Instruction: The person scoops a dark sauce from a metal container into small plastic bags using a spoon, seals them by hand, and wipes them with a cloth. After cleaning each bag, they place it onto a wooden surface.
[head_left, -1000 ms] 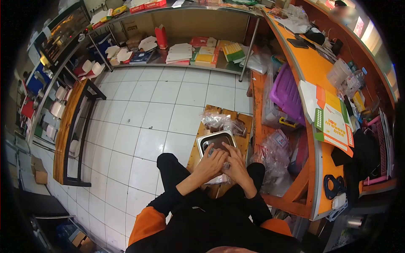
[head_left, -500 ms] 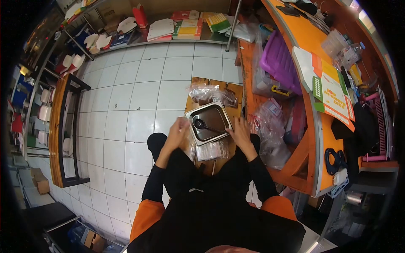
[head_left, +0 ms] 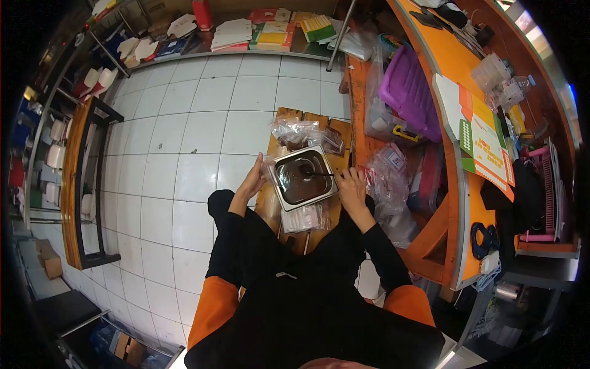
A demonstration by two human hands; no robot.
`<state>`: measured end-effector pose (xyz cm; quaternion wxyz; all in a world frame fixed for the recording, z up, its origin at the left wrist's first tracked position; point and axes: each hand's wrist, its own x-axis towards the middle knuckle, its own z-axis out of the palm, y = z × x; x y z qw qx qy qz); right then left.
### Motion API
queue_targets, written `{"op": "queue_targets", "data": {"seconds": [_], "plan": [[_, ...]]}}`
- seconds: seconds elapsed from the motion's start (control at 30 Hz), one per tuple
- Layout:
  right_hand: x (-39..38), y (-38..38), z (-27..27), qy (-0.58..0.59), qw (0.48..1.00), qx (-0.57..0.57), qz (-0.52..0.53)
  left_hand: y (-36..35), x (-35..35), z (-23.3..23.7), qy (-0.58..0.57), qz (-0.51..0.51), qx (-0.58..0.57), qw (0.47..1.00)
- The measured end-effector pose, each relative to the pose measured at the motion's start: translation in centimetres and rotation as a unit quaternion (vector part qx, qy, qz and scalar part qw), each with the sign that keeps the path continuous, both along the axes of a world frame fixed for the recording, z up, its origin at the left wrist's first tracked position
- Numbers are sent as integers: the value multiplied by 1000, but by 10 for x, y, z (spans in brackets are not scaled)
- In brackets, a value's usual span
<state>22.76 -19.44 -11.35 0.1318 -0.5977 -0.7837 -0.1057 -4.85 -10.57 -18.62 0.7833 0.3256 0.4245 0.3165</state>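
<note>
A square steel tray (head_left: 284, 200) rests on a low wooden stool (head_left: 267, 206) in front of me. A dark ladle (head_left: 309, 172) lies in it, its handle pointing right. My right hand (head_left: 353, 186) is closed on the end of that handle at the tray's right rim. At the tray's left corner my left hand (head_left: 254, 182) pinches a small clear plastic bag (head_left: 268, 166). A stack of clear packets (head_left: 303, 218) lies on the stool just below the tray. Beyond the tray sits a crumpled clear bag of brown contents (head_left: 301, 134).
An orange counter (head_left: 455, 98) runs along the right with a purple basket (head_left: 409, 92), printed boxes (head_left: 485, 150) and plastic bags (head_left: 387, 184) beneath. A dark wooden bench (head_left: 80, 178) stands at the left. A shelf of flat cartons (head_left: 258, 34) lines the far wall.
My hands were together over the tray a second ago. They have since parted: the left went to the tray's left corner with a small bag, the right onto the ladle handle.
</note>
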Motion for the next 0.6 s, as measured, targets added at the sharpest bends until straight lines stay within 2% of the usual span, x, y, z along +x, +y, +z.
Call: {"op": "queue_targets", "data": {"seconds": [0.1,0.2,0.3,0.43,0.53,0.6], "plan": [[0,-3,10,-36,998,-58,14,1,7,-8,-42,25,-3,999],[-7,-12,10,9,987,-160,29,1,11,-12,-79,28,-5,996],[-13,-24,-23,165,967,-188,-48,0,13,-11,-91,32,-8,995],[-16,-35,-33,332,893,-277,-124,-4,13,-6,-96,45,-13,994],[-15,-47,-22,353,908,-180,-139,-9,16,2,-95,54,-20,994],[-12,-53,-7,298,938,-117,-131,-8,17,3,-90,49,-18,995]]}}
